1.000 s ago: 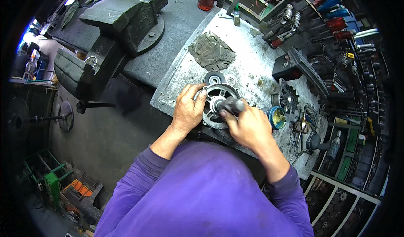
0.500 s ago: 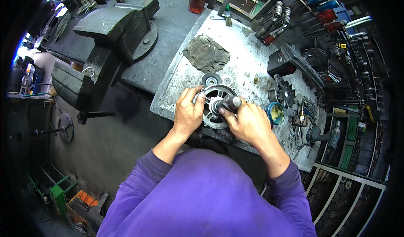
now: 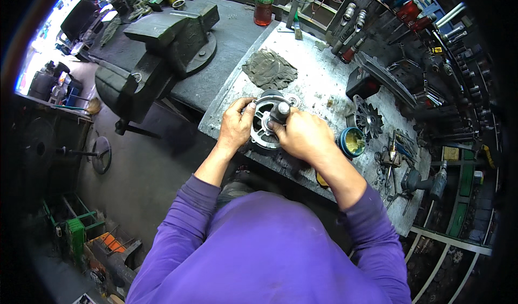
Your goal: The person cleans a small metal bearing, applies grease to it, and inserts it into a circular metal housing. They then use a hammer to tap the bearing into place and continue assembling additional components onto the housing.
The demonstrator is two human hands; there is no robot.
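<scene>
A round spoked metal housing (image 3: 258, 136), like an alternator end cover, lies near the front edge of the pale worktable (image 3: 221, 109). My left hand (image 3: 235, 125) curls around its left rim, with thumb and fingers on the edge. My right hand (image 3: 306, 134) is closed around a dark metal cylinder (image 3: 280, 109) with a paler end, which stands over the housing's hub. Its lower end is hidden by my thumb. A dark round part (image 3: 271, 94) shows behind the housing, partly covered. Right of my right hand sits a blue tub of yellowish grease (image 3: 352, 141).
A large bench vise (image 3: 154, 45) is at left. Behind the housing lies a crumpled grey cloth or glove (image 3: 270, 69), with a brush (image 3: 298, 29) and bottle of red liquid (image 3: 263, 4) beyond. A finned rotor (image 3: 369, 119), hand tools and a power tool (image 3: 423, 182) lie right.
My hands and the housing have shifted slightly left and away from me, covering more of the round part behind. The cylinder leans differently. The whole view has also shifted.
</scene>
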